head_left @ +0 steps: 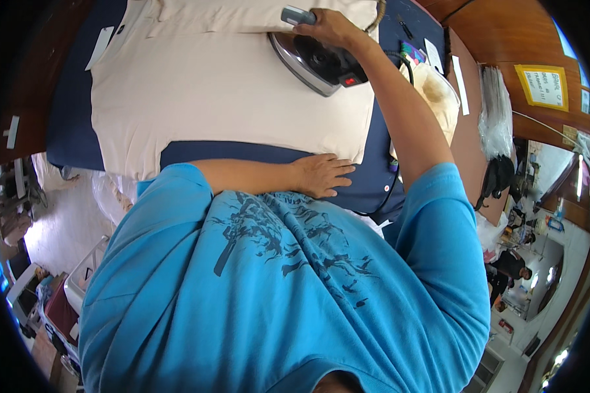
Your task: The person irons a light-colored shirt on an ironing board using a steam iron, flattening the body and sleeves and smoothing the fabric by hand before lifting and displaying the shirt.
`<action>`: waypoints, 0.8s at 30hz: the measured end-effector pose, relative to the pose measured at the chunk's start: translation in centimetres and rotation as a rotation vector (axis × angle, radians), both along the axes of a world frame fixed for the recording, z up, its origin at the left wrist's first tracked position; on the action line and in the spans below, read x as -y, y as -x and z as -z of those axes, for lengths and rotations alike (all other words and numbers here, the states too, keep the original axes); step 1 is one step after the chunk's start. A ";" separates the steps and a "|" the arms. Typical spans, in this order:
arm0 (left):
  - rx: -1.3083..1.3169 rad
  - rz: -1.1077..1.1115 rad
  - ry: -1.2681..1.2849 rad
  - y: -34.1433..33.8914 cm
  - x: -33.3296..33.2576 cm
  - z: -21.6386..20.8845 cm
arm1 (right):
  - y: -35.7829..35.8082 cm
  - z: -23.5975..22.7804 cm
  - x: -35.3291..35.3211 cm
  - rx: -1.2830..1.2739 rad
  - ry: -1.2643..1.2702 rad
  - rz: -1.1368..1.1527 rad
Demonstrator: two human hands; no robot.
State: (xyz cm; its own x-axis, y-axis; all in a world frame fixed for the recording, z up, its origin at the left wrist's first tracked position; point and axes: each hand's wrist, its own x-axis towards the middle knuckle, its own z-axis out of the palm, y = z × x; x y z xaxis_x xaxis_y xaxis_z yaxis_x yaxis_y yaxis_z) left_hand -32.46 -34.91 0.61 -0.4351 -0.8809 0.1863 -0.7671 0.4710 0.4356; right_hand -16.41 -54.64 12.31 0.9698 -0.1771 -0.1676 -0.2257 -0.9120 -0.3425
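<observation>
A cream garment (236,92) lies spread over a dark blue padded ironing table (236,152). Its cloth is mostly flat, with a folded ridge running across near the far edge. My right hand (331,29) is wrapped round the handle of a black steam iron (321,62), whose soleplate rests on the garment toward the right; a small red light shows at its heel. At the near edge, my left hand (322,175) lies flat with fingers spread, its fingertips at the garment's lower right corner. The iron's underside is hidden.
A black cord (394,180) runs down right of the garment. Crumpled cream cloth (439,98) sits beyond my right forearm. Clear plastic bags (496,108) hang at the right, near a yellow-bordered sign (542,87). Another person (510,265) is in the background at far right.
</observation>
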 end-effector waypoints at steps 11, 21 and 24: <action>-0.163 -0.272 0.169 -9.1 -13.4 -1.3 | 7.5 -2.1 -12.6 -0.206 -0.193 -0.409; 0.082 -1.593 0.277 -10.2 -21.6 -1.3 | 7.8 -3.2 -17.3 -0.203 -0.196 -0.286; 0.134 -1.718 0.238 -11.4 -22.3 -0.9 | 5.7 -3.0 -19.5 -0.169 -0.204 -0.327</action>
